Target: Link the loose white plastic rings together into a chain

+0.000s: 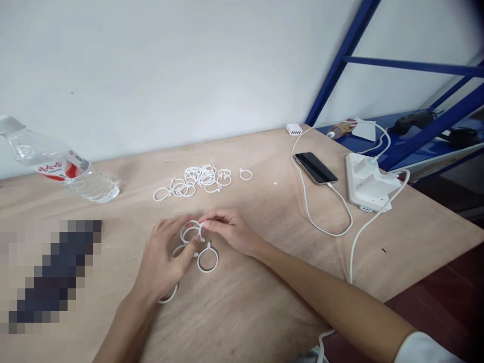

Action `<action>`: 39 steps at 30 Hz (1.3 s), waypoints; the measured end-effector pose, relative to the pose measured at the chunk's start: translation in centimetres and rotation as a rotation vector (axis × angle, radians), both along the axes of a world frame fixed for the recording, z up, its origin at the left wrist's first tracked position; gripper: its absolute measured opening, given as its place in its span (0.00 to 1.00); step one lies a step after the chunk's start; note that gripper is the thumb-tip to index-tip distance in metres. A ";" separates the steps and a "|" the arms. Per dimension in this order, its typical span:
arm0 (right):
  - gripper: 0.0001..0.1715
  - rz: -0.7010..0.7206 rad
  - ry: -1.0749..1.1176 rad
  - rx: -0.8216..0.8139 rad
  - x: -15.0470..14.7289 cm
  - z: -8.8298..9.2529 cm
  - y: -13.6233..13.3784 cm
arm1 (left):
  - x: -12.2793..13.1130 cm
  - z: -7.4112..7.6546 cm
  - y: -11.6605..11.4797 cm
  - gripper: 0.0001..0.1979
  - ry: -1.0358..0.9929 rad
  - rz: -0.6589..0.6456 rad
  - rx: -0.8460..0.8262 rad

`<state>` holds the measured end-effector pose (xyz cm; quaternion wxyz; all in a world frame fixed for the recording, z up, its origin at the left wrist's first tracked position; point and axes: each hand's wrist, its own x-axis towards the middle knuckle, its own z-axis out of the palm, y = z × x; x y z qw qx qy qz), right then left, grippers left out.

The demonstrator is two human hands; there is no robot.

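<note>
Both my hands meet over the middle of the wooden table (245, 312). My left hand (164, 259) and my right hand (230, 229) pinch a white plastic ring (189, 231) between their fingertips. Linked white rings trail from it: one (207, 259) lies just below the hands, and another (169, 297) shows under my left wrist. A pile of loose white rings (200, 179) lies further back, with a single ring (245, 175) to its right.
A clear water bottle (56, 166) lies on its side at the far left. A black phone (315, 168) on a white cable and a white power strip (368, 186) sit at the right. Blue metal shelving (416, 126) stands beyond the table's right edge. A blurred patch covers the lower left.
</note>
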<state>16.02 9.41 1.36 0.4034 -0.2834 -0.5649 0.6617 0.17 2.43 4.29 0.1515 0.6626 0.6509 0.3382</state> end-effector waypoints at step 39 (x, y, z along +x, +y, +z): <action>0.16 -0.161 0.146 -0.186 -0.1 -0.1 0.6 | -0.1 -0.8 3.2 0.11 0.061 0.050 0.146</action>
